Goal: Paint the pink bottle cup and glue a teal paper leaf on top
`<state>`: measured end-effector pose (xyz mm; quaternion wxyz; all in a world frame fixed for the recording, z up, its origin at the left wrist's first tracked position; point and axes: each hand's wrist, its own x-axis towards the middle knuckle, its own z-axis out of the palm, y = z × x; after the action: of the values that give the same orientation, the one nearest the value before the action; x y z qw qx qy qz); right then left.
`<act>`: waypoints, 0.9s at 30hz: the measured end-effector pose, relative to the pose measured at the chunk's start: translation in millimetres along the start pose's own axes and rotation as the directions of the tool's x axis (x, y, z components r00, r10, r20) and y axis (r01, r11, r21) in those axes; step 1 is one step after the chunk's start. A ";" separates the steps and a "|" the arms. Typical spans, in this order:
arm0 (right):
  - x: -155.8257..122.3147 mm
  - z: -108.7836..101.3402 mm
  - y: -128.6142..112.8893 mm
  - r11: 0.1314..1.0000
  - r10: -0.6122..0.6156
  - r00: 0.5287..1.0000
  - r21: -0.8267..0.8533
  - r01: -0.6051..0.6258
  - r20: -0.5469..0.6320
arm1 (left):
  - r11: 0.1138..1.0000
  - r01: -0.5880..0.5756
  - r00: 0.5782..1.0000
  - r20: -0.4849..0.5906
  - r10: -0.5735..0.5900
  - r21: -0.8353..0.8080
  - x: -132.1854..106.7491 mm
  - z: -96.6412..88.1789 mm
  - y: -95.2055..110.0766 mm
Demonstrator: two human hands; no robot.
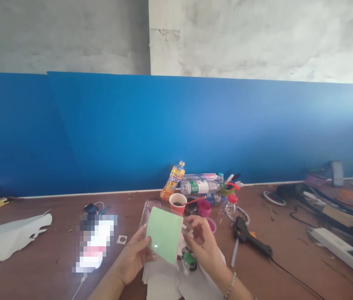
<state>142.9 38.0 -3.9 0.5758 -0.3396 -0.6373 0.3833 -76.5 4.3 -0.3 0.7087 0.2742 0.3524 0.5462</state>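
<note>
My left hand (135, 254) grips a pack of light green paper (165, 235) by its left edge, thumb on the front. The pack sits in a clear plastic wrapper (144, 214) and is tilted above the table. At the pack's right edge, my right hand (203, 239) has its fingers pinched, seemingly on the loose clear plastic; the exact contact is blurred. White paper sheets (164, 281) lie beneath both hands. Next to them, partly hidden under the right hand, is a small green and black item (189, 259) whose kind I cannot make out.
Behind the pack stand a red paper cup (178, 203), an orange drink bottle (172, 181) and several lying plastic bottles (200, 187). A black glue gun (251, 237) lies right, near a white power strip (343, 252). A lit phone (97, 246) and torn paper (11, 237) are left.
</note>
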 end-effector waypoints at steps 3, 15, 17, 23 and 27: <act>-5.5 1.1 -10.4 0.990 -0.077 0.997 -0.119 0.077 0.006 | 1.000 0.005 1.000 0.008 -0.005 -0.016 -0.5 -1.0 -0.7; -3.2 6.2 -17.5 0.979 0.099 0.968 0.150 -0.137 0.231 | 0.989 0.027 0.997 0.062 -0.037 0.148 -2.6 14.0 -4.1; -4.1 7.4 -18.4 0.978 0.095 0.959 0.157 -0.140 0.267 | 0.972 0.035 0.999 -0.013 -0.033 0.231 -1.1 16.4 -10.0; -7.8 13.0 -22.8 0.984 0.106 0.962 0.112 -0.138 0.251 | 0.965 0.094 0.994 0.034 -0.105 0.245 -0.1 21.3 -24.0; -8.3 15.0 -25.2 0.978 0.148 0.959 0.106 -0.178 0.241 | 0.970 0.104 0.992 0.053 -0.118 0.220 -0.4 22.0 -25.7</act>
<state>129.1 17.3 13.7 0.4842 -0.3067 -0.6443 0.5063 -44.0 -2.7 -6.9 0.7151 0.3475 0.4014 0.4546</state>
